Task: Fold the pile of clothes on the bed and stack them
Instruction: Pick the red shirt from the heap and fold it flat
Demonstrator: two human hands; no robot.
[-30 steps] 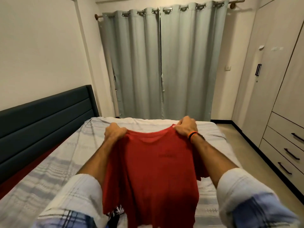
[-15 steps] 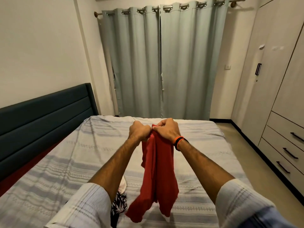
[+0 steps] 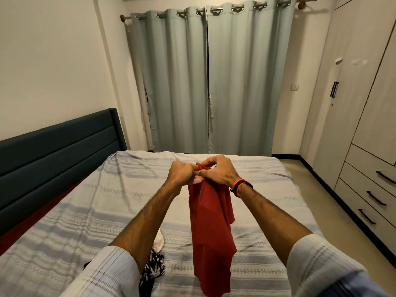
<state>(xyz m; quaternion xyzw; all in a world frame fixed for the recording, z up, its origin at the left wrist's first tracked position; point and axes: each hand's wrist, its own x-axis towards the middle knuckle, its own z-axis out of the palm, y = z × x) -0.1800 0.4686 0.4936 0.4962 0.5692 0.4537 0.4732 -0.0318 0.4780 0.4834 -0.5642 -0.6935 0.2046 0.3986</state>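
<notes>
Hanging halved: red shirt (image 3: 211,228), shoulders now brought together where a second ago it was spread wide. Left hand (image 3: 182,173) and right hand (image 3: 220,171) are pinching its top over the bed (image 3: 85,211); first fold is progressing.

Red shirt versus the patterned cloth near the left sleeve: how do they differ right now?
The red shirt is plain and hangs in the air, doubled lengthwise; the patterned cloth is black and white and lies crumpled on the bed. The left hand and right hand both pinch the shirt's top edge, while nothing touches the patterned cloth. The shirt shows in full; the cloth is partly hidden behind the left arm. Both are unfolded laundry.
</notes>
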